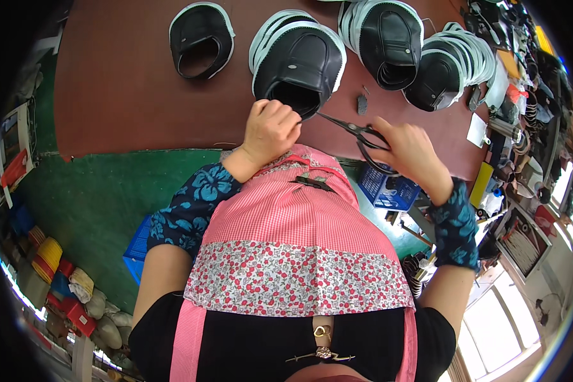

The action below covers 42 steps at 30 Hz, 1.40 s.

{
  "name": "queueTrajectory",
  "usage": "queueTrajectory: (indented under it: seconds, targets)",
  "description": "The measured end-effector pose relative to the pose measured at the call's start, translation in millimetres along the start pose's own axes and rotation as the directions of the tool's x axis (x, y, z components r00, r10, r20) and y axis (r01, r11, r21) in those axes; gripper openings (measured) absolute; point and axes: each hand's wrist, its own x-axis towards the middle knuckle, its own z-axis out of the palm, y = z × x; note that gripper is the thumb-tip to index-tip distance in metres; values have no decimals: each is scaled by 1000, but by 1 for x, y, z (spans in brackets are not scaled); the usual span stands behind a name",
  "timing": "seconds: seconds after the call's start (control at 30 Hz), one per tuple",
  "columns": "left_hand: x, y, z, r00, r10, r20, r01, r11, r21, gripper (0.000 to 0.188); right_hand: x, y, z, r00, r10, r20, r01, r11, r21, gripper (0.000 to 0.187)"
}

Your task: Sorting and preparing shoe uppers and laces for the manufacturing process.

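Note:
On the brown tabletop in front of me lies a black shoe upper [302, 58] with a white border, its opening facing me. My left hand [272, 130] is closed at the near edge of that opening, pinching the upper's rim. A pair of dark scissors [358, 130] is in my right hand [412, 151], with fingers through the handle loops. The blade tips point left and reach close to the rim beside my left fingers. Whether the tips touch the upper or a thread, I cannot make out.
A single black upper [200, 39] lies to the left on the brown table [121, 83]. Stacked uppers [388, 41] and a fanned row [436, 73] stand at the right. A small dark piece [362, 104] lies nearby. Below the table edge is a blue basket [388, 190].

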Motion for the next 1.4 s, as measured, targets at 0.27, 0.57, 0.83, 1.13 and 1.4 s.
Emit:
queueTrajectory:
  seconds: [0.27, 0.57, 0.83, 1.13, 1.4]
  targets:
    - [-2, -13, -35, 847, -414, 333, 443, 896, -14, 33, -143, 179, 321, 704, 674, 225, -330, 29, 944, 31]
    - [0, -77, -62, 895, -443, 56, 358, 787, 503, 37, -69, 288, 414, 84, 948, -305, -534, 302, 790, 41]
    - [12, -189, -37, 888, -449, -100, 403, 656, 638, 41, -15, 240, 365, 99, 957, -273, -12, 276, 961, 38]
    - [39, -38, -3, 524, -785, 331, 804, 326, -498, 37, 108, 91, 285, 405, 784, -469, -277, 595, 755, 43]
    - [52, -11, -4, 348, -602, 719, 896, -13, -445, 50, 128, 141, 282, 382, 836, -394, -495, 545, 677, 54]
